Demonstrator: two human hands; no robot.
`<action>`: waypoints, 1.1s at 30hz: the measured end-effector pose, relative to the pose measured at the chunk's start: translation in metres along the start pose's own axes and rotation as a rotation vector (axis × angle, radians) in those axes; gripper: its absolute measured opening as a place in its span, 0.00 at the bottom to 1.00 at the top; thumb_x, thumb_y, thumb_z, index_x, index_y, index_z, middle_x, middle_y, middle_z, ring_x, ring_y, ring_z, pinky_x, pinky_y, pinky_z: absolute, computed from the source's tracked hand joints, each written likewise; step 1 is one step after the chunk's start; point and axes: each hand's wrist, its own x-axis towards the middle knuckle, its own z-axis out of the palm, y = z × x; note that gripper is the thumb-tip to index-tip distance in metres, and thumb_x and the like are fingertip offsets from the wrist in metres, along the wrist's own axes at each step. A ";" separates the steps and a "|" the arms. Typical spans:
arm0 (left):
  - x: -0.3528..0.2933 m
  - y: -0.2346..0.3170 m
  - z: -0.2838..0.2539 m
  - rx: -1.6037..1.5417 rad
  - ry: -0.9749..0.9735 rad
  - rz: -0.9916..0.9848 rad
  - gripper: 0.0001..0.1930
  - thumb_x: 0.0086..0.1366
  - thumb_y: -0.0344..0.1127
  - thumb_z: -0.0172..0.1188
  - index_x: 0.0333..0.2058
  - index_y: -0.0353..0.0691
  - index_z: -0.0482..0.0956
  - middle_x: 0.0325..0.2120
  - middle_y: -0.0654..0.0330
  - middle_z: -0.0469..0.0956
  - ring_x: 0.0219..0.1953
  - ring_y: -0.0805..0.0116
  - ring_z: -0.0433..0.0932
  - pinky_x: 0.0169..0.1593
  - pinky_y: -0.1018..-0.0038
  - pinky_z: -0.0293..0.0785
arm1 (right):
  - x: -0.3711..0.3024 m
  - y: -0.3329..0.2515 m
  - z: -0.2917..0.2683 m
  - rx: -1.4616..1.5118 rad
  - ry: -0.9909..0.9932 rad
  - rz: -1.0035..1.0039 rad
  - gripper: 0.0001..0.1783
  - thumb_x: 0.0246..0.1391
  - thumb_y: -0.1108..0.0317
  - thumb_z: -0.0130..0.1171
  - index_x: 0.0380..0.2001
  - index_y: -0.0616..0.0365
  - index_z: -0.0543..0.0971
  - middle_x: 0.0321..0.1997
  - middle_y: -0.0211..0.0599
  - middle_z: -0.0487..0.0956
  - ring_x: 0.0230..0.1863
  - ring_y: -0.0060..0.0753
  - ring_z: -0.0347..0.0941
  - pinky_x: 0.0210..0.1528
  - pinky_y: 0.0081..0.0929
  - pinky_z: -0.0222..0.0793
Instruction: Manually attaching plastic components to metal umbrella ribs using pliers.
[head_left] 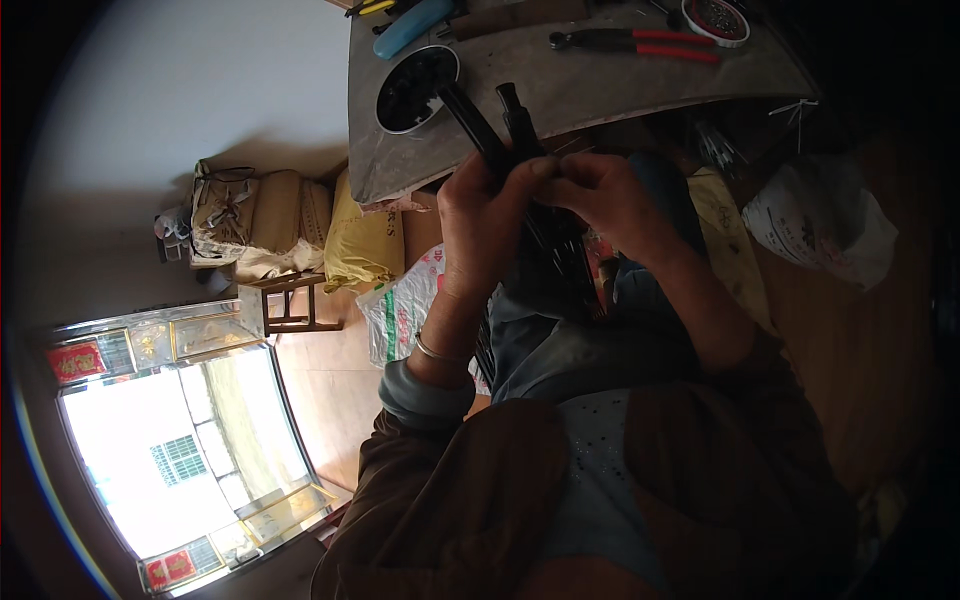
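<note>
Over my lap, at the table's near edge, my left hand is closed round a long black thing with a smooth shaft and thin dark ribs; it looks like a folded umbrella frame. A second black piece with a flared end sticks up beside the shaft. The fingers of my right hand are pinched together against the frame by my left thumb. Any small part between those fingertips is hidden. The ribs slant down toward my lap, dim against my dark clothes.
On the grey table are a bowl of small black parts, red-handled pliers, a dish of tiny metal pieces and a blue object. A white plastic bag is at right; sacks and a wooden stool stand left.
</note>
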 end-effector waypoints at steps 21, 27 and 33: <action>-0.005 -0.006 -0.005 -0.406 -0.117 -0.116 0.10 0.58 0.32 0.64 0.38 0.36 0.79 0.29 0.65 0.79 0.32 0.77 0.76 0.39 0.80 0.73 | -0.006 -0.008 -0.007 0.026 -0.034 0.114 0.17 0.50 0.54 0.66 0.25 0.57 0.76 0.22 0.25 0.74 0.23 0.16 0.69 0.26 0.16 0.66; -0.009 -0.006 -0.004 -0.495 -0.202 -0.099 0.11 0.60 0.35 0.63 0.39 0.36 0.79 0.29 0.65 0.79 0.32 0.77 0.76 0.40 0.79 0.72 | -0.006 0.007 -0.015 0.143 -0.162 0.139 0.20 0.47 0.51 0.68 0.30 0.55 0.75 0.28 0.26 0.75 0.31 0.20 0.74 0.33 0.21 0.74; -0.005 -0.008 -0.006 -0.486 -0.254 -0.128 0.14 0.61 0.38 0.62 0.43 0.35 0.79 0.32 0.63 0.80 0.35 0.76 0.77 0.43 0.77 0.73 | -0.011 -0.012 -0.013 0.100 -0.143 0.208 0.26 0.44 0.52 0.71 0.39 0.56 0.73 0.34 0.29 0.75 0.37 0.22 0.74 0.36 0.23 0.73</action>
